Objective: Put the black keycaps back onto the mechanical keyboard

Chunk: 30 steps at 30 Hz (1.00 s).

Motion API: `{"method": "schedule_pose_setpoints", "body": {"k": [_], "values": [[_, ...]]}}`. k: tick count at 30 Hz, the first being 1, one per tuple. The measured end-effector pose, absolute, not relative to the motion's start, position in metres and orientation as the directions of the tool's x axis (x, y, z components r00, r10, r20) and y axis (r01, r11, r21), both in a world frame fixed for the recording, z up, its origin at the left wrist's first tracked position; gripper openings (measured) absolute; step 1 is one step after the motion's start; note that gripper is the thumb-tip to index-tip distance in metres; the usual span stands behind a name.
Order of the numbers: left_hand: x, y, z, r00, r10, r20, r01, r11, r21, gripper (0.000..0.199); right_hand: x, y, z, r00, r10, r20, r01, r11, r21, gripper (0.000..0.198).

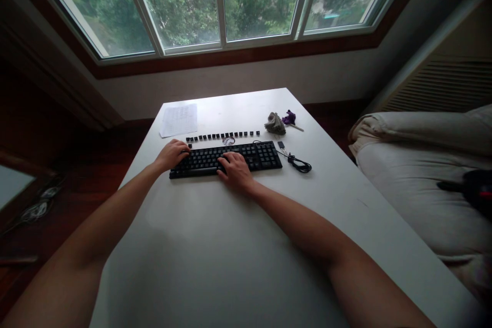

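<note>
A black keyboard (207, 164) lies on the white table. My left hand (172, 155) is at the keyboard's upper left end, fingers bent and close together. Just beyond its fingertips is a single black keycap (189, 145); whether the fingers hold anything is too small to make out. Over the middle of the keys rests my right hand (235, 171), its fingers apart and touching the keyboard. Behind the keyboard runs a row of several loose black keycaps (219, 136). A small round shiny object (228, 141) sits between that row and the keyboard.
A printed paper sheet (179, 120) lies at the table's far left. Toward the far right are a grey cloth (275, 123) and a purple brush-like item (289, 118). A coiled black cable (300, 164) lies right of the keyboard. A pale sofa (407, 164) flanks the table (215, 246).
</note>
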<state>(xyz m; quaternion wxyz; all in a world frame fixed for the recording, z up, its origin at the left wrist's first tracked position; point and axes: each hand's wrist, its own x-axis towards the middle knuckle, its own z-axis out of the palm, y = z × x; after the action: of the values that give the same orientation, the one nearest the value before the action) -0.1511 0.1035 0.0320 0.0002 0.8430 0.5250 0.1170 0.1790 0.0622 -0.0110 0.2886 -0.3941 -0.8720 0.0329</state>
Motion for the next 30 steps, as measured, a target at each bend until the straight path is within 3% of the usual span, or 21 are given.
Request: {"method": "schedule_pose_setpoints", "body": {"k": [30], "values": [[-0.143, 0.096, 0.034, 0.382, 0.912, 0.150, 0.917, -0.394, 0.061, 0.026, 0.177, 0.065, -0.013, -0.524, 0.716, 0.461, 0.662, 0.683, -0.309, 0.043]]}}
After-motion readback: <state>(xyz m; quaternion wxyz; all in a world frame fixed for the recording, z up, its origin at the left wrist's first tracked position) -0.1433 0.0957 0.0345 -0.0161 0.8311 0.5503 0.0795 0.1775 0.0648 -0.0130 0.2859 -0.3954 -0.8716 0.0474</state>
